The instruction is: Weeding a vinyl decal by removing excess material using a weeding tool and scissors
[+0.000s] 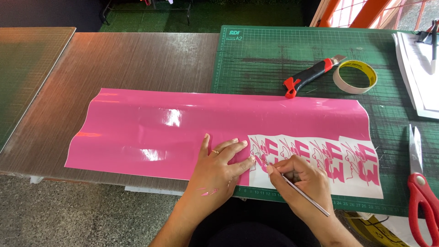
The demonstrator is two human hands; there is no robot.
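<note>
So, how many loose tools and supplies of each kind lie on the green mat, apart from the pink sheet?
Utility knife: 1
Tape roll: 1
Red-handled scissors: 1
Total: 3

Glossy pink vinyl sheet (151, 130), white backing bared at right end with pink cut shapes. Green cutting mat (274, 55), pale grid lines. Black-and-red utility knife (311, 75). Cream tape roll (355, 76), yellow inside. Red-handled scissors (423, 192). Silver tool (304, 194). Brown streaked desk (119, 59).
</note>
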